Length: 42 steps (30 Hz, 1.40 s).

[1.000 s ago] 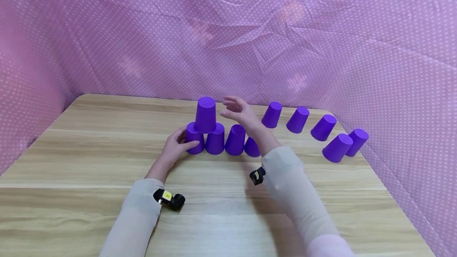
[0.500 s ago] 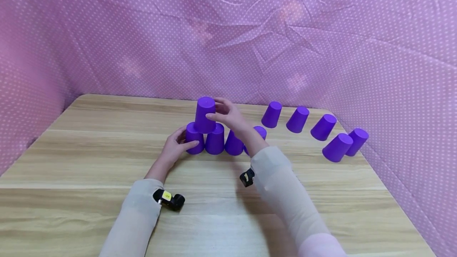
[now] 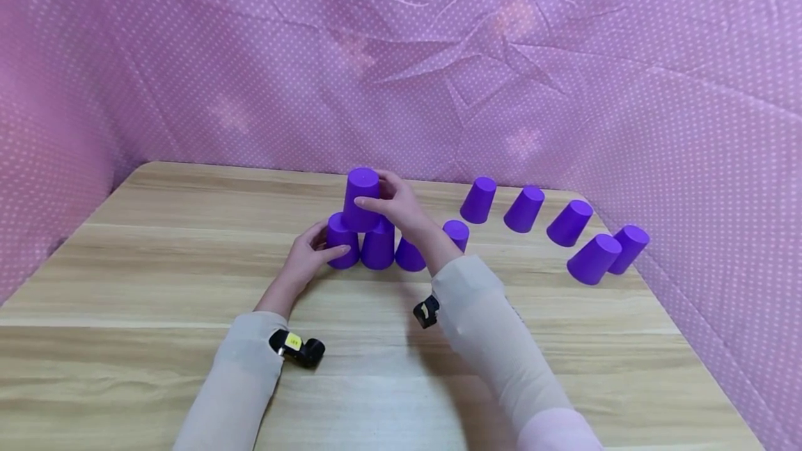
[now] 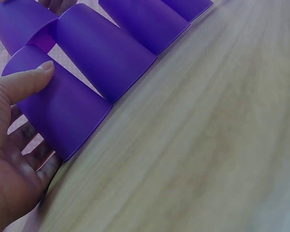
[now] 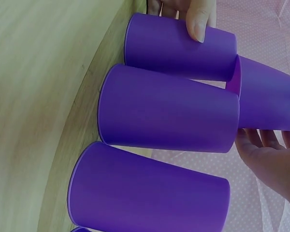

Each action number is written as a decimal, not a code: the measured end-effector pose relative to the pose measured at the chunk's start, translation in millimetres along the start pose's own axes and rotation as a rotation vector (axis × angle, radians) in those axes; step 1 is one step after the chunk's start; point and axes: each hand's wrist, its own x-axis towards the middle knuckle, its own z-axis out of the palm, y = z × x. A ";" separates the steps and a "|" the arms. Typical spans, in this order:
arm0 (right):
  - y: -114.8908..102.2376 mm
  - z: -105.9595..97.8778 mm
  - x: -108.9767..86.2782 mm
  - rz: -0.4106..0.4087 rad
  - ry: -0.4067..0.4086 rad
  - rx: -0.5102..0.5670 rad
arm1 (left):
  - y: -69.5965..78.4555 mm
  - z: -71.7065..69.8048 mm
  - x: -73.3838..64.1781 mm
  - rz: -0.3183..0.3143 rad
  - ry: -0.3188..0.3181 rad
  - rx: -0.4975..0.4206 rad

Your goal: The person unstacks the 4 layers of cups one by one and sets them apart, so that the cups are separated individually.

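We see the upper cup (image 3: 360,188), purple and mouth down, straddling the tops of the left-end cup (image 3: 342,233) and the second cup (image 3: 378,250) in a row. The right hand (image 3: 402,209) grasps the upper cup from its right side, thumb in front and fingers (image 5: 253,139) behind. The left hand (image 3: 303,257) grips the left-end cup, its thumb across the front (the left wrist view shows this best) and the other fingers around the far side. To the right in that row, we find the third cup (image 3: 410,255) and the fourth cup (image 3: 456,233), both partly hidden by the right arm in the head view.

Farther right, five more purple cups (image 3: 523,209) stand mouth down in a curved line, the nearest one overlapping another from our viewpoint. All of these rest above or on a wood-grained bench (image 3: 188,263). Pale sleeves (image 3: 228,381) cover both forearms, and a pink dotted cloth (image 3: 401,103) hangs behind.
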 end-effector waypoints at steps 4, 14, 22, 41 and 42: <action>-0.7 0.7 0.0 0.018 -0.001 0.005 | -7.8 -2.1 4.9 0.000 0.001 -0.022; -6.3 -3.3 0.0 0.022 0.037 -0.010 | -20.8 -3.3 12.1 0.032 0.019 -0.017; -15.9 -16.4 -4.0 -0.024 0.094 0.014 | -20.5 -2.9 12.5 0.020 0.032 -0.022; -32.6 -75.0 -19.3 0.007 0.201 0.007 | -21.0 -2.2 10.8 0.010 0.027 -0.011; -33.1 -78.4 -20.6 0.005 0.212 0.001 | -21.1 -2.0 10.7 0.013 0.024 -0.012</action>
